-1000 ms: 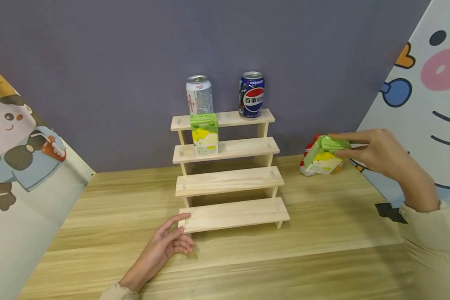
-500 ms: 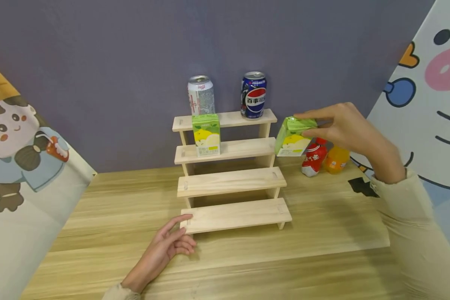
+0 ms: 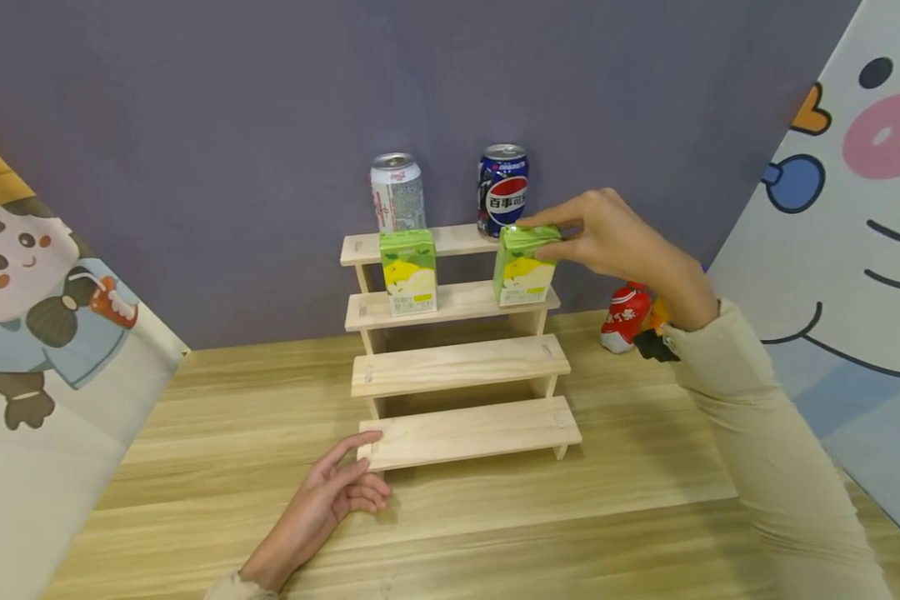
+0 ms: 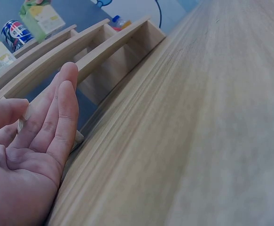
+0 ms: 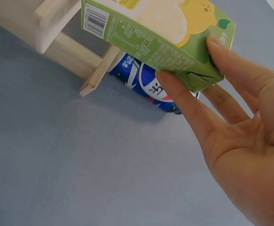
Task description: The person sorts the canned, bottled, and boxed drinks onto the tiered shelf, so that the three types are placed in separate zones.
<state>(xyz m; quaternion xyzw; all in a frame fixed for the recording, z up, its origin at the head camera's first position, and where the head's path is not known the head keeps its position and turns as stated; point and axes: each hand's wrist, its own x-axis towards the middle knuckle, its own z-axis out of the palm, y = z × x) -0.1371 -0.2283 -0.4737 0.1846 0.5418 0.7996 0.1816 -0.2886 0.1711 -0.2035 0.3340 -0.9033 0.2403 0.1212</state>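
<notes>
My right hand (image 3: 611,237) pinches the top of a green juice carton (image 3: 522,279) with lemons printed on it, upright over the right end of the stepped wooden rack's second step from the top. In the right wrist view, thumb and fingers lie on the carton's (image 5: 160,40) opposite faces near its top. A matching juice carton (image 3: 410,273) stands at that step's left end. My left hand (image 3: 326,496) grips the left end of the wooden rack's bottom step (image 3: 468,435) between thumb and index finger, the other fingers below it.
On the top step stand a white-and-silver cola can (image 3: 399,196) and a blue Pepsi can (image 3: 503,187). A small red bottle (image 3: 625,318) is on the table right of the rack, an orange one partly hidden behind my right arm. A grey wall (image 3: 255,167) rises behind.
My right hand has carried the juice carton leftward from beside the bottles to the second step from the top. The left hand has stayed at the bottom step.
</notes>
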